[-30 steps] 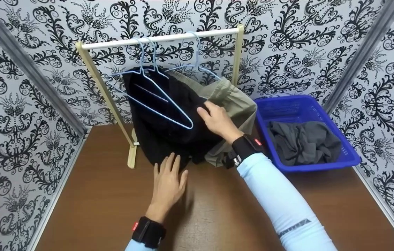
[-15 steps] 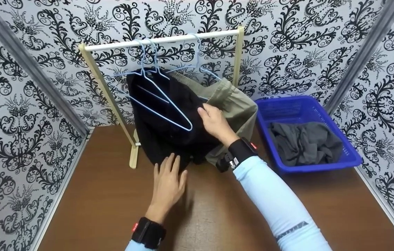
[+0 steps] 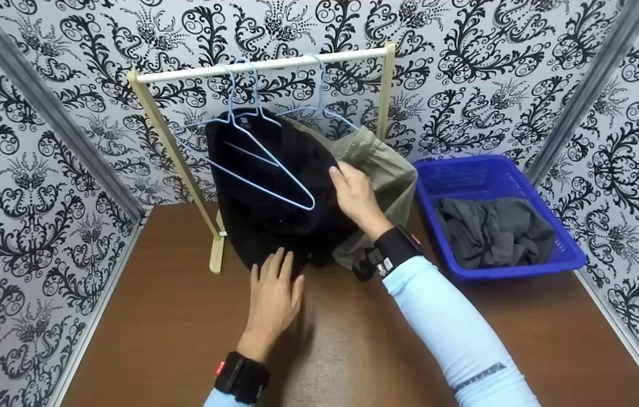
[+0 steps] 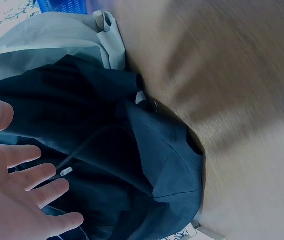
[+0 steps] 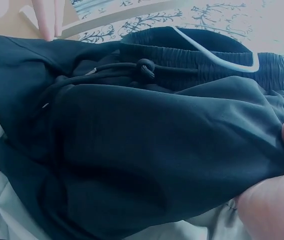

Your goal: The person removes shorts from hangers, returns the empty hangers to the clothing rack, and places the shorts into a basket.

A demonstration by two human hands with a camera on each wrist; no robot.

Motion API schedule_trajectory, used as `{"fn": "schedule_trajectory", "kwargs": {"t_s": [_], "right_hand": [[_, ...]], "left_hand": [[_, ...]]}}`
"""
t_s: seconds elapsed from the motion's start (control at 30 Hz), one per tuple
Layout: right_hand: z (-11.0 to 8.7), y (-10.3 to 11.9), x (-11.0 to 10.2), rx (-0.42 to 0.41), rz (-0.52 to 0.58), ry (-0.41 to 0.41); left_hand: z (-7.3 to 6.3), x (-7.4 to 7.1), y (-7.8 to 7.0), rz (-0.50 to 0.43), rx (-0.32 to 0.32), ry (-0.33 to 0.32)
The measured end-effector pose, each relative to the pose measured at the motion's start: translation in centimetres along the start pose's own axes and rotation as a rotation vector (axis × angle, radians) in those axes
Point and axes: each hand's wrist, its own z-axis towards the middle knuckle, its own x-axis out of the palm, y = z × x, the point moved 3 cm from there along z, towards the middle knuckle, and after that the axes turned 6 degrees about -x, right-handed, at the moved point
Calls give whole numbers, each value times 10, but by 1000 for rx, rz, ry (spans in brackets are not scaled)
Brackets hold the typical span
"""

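Observation:
Black drawstring shorts (image 3: 302,192) hang from a light blue wire hanger (image 3: 260,96) on the rack. Another blue hanger (image 3: 263,183) lies across their front in the head view. My right hand (image 3: 356,192) pinches the right edge of the shorts between thumb and fingers. In the right wrist view, a knotted cord (image 5: 146,67) runs along the gathered waistband (image 5: 177,57). My left hand (image 3: 274,294) is spread with straight fingers by the lower part of the shorts; whether it touches them I cannot tell. Its palm and fingers (image 4: 36,172) show in the left wrist view.
Khaki bottoms (image 3: 390,164) hang from a third blue hanger (image 3: 320,85) behind the black shorts. The rack has a white rod (image 3: 184,74) and wooden posts. A blue basket (image 3: 571,257) with dark grey cloth (image 3: 495,234) stands right on the brown table (image 3: 172,339).
My right hand has shifted slightly right, drawing the edge of the black shorts outward. The hanger holding them has turned a little and moved right. My left hand has stayed nearly still.

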Motion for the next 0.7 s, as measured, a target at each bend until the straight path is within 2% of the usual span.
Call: {"fn": "schedule_trajectory", "kwargs": {"t_s": [0.3,0.57,0.7], "right_hand": [[-1,-1,-7,1,5,-25],[-4,-3,-16,39,28,-33],[-3,-3,-18,24,51,-52]], "left_hand": [[-1,0,0,-4,-8,4],[-2,2,0,2,-9,2],[-2,1,0,1,-15,14]]}}
